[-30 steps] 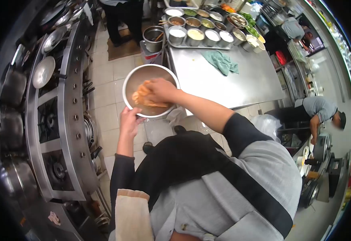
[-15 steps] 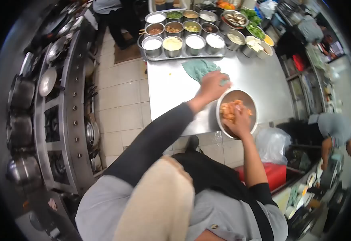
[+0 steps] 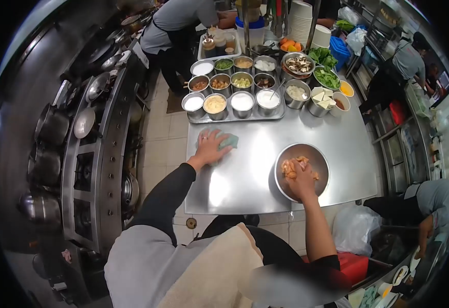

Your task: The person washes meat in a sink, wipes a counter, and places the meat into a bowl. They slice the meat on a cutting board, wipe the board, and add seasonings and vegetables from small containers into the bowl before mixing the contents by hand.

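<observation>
My left hand (image 3: 210, 149) presses a green cloth (image 3: 228, 140) against the steel tabletop near its left edge. Its fingers bend over the cloth, which shows between thumb and fingers. At the right, my right hand (image 3: 302, 180) reaches into a round metal bowl (image 3: 317, 154). Its fingers are closed among orange-coated chunks of raw meat (image 3: 290, 168), and the fingertips are partly hidden there. The bowl stands on the table close to the front edge.
Behind my hands, a metal tray (image 3: 281, 113) carries several tins of ingredients. A tub of white blocks (image 3: 322, 98) stands to its right. A stove (image 3: 93, 169) runs along the left. One co-worker (image 3: 183, 25) stands beyond the table, others at the right. A plastic bag (image 3: 355, 226) hangs low right.
My left hand has swept left across the tabletop with the green cloth, away from the bowl. My right hand stays in the meat. The view has tilted up, showing more of the far side.
</observation>
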`<state>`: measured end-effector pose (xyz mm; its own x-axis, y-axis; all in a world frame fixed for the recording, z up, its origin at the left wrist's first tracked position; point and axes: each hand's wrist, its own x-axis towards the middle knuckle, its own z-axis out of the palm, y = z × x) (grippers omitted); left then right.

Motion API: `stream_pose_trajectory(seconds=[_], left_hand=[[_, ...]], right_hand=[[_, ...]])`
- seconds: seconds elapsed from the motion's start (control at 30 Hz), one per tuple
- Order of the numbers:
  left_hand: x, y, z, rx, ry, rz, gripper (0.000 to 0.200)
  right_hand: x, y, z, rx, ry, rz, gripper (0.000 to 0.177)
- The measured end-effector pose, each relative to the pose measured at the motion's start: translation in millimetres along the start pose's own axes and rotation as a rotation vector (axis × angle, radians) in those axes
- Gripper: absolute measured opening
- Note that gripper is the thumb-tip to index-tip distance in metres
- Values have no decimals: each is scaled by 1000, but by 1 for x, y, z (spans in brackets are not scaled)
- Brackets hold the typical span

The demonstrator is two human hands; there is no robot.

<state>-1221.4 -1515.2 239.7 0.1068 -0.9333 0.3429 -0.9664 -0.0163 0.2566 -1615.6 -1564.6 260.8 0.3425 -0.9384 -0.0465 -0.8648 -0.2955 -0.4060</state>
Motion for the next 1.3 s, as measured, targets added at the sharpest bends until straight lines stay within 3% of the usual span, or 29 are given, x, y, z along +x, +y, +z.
stream_pose_trajectory(seconds=[0.07, 0.1, 0.17, 0.23, 0.4, 0.47, 0.5, 0.63, 0.73, 0.77, 0.87, 0.97, 1.07, 1.1, 1.2, 1.27, 1.3], left_hand=[[24, 15, -22, 8, -125, 13, 44], [51, 19, -44, -21, -22, 46, 38], [123, 0, -42, -138, 157, -131, 28], [202, -7, -53, -279, 306, 4, 21], [376, -62, 17, 1, -49, -75, 20], [413, -67, 43, 345, -84, 123, 21], [426, -70, 56, 335, -86, 137, 21], [451, -83, 98, 479, -290, 290, 18], [465, -80, 81, 341, -360, 180, 21], [467, -78, 68, 319, -473, 165, 22], [463, -79, 69, 283, -552, 201, 24], [454, -74, 85, 319, -444, 203, 29], [463, -75, 75, 224, -501, 160, 28], [475, -81, 72, 249, -583, 196, 28], [491, -96, 73, 225, -546, 362, 29], [485, -103, 69, 113, -455, 307, 22], [482, -103, 62, -73, -540, 144, 17]], right_hand=[[15, -17, 1, 71, -92, 51, 71], [27, -28, 2, 73, -83, 54, 71], [39, -48, 10, 22, -94, 39, 74], [50, -63, 24, 8, -113, 7, 77], [71, -110, 45, 20, -114, 54, 80], [81, -117, 49, 12, -79, 40, 78], [85, -121, 48, -5, -92, 66, 79], [96, -128, 49, 11, -103, 138, 78], [98, -129, 47, 29, -129, 195, 80], [98, -130, 46, 35, -129, 193, 81], [96, -132, 48, 34, -110, 181, 81], [99, -133, 44, 1, -105, 170, 81], [95, -126, 45, 3, -121, 154, 81], [99, -125, 46, 24, -100, 127, 81], [105, -127, 47, 18, -86, 133, 81], [107, -125, 49, 21, -81, 126, 81], [107, -124, 49, 20, -81, 118, 81]])
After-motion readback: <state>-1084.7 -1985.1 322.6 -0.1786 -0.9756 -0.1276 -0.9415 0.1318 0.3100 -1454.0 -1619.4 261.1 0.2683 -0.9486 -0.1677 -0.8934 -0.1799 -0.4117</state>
